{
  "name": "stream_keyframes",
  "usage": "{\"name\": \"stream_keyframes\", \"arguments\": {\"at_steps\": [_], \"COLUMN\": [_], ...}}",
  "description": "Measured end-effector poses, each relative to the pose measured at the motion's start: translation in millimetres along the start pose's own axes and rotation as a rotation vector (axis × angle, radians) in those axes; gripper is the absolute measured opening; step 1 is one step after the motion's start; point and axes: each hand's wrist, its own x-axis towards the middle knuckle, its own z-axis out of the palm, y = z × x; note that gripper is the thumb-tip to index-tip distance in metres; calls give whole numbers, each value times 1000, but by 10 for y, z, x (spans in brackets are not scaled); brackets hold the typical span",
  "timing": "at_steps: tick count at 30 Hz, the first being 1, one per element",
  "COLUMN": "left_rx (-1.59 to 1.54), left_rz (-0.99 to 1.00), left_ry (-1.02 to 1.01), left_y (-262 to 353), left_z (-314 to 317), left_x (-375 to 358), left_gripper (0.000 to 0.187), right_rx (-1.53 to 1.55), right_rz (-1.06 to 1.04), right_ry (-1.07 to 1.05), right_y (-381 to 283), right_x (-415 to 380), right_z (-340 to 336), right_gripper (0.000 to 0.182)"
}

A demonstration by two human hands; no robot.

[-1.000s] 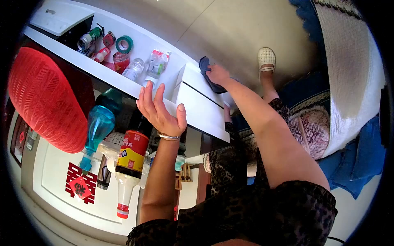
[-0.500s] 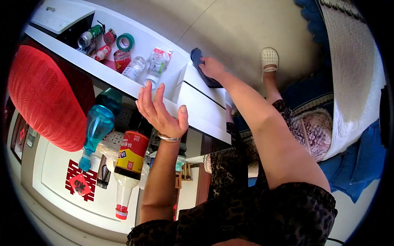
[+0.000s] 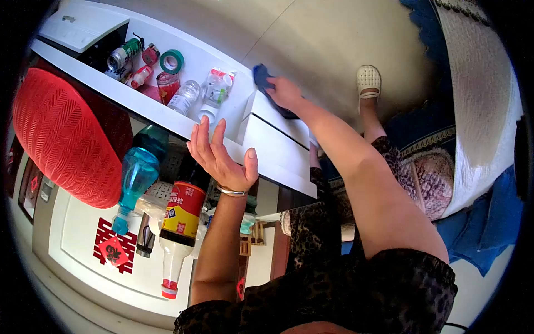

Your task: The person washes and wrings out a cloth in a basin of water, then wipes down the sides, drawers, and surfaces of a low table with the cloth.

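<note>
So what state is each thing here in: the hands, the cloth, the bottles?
Right hand: pressed flat on the blue cloth.
Blue cloth: bunched, lying on the white cabinet top.
Left hand: open, fingers spread, holding nothing.
Dark bottle: capped.
Blue bottle: capped.
Tape roll: lying flat.

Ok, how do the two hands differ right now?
The right hand presses a dark blue cloth against the white cabinet top, fingers curled over it; the left hand holds nothing, palm open and fingers spread, near the shelf edge. The left wrist wears a silver bangle; the right wrist is bare. Both arms are bare.
</note>
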Motion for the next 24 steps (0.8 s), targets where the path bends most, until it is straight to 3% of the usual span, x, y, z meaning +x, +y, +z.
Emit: {"name": "stream_keyframes", "arguments": {"at_steps": [4, 8, 11, 14, 16, 19, 20, 24], "left_rx": [23, 13, 8, 0, -3, 18, 25, 13], "left_rz": [-8, -11, -23, -20, -17, -24, -21, -28], "left_ry": [-12, -12, -13, 2, 4, -14, -13, -28], "left_y": [8, 3, 13, -16, -13, -8, -13, -1], "left_z": [0, -3, -7, 12, 8, -7, 9, 5], "left_x": [7, 0, 1, -17, -12, -40, -21, -7], "left_gripper": [64, 65, 65, 65, 66, 66, 67, 68], "right_rx": [132, 248, 168, 232, 377, 476, 453, 304], "right_rz": [9, 252, 456, 400, 443, 456, 548, 579], "right_ry": [18, -12, -154, -186, -233, -316, -303, -406], "right_y": [-386, 29, 626, 276, -118, -106, -40, 89], "right_x": [357, 72, -34, 127, 458, 825, 864, 763], "right_z": [-39, -3, 47, -161, -225, -59, 31, -124], "right_gripper": [40, 53, 60, 73, 72, 70, 70, 64]}}
